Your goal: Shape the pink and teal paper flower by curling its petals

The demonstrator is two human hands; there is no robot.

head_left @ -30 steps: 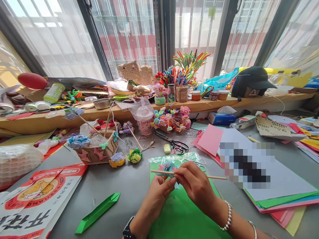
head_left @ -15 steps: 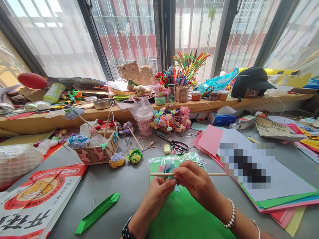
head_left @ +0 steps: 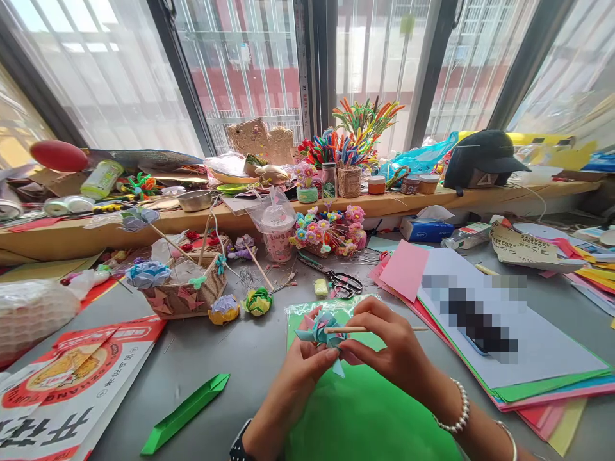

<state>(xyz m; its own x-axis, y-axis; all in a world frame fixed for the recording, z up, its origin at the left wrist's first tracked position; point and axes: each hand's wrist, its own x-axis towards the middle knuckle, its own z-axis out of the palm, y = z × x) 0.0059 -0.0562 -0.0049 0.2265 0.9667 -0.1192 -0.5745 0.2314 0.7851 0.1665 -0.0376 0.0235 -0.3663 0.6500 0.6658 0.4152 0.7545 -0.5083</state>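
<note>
A folded paper flower [head_left: 323, 326] in light blue and pink is pinched in my left hand [head_left: 307, 368], just above the table. Between the fingers of my right hand [head_left: 384, 342] lies a thin wooden stick [head_left: 401, 329], its left tip resting over the flower's petals. The right fingertips come close to the flower's right side. Beneath both hands spreads a bright green sheet [head_left: 365, 416], partly under a clear plastic sleeve. A folded green paper strip [head_left: 185, 416] lies on the table to the left.
Yellow-purple and green paper flowers [head_left: 258, 301] sit beside a cardboard basket [head_left: 185, 301]. Black scissors [head_left: 346, 282] lie behind my hands. A stack of coloured paper [head_left: 519, 307] covers the right side. A lidded cup [head_left: 278, 237] stands near the crowded sill.
The stick has moved right, so its left tip now sits over the flower instead of extending past it. My right hand has shifted right, and more of the flower shows.
</note>
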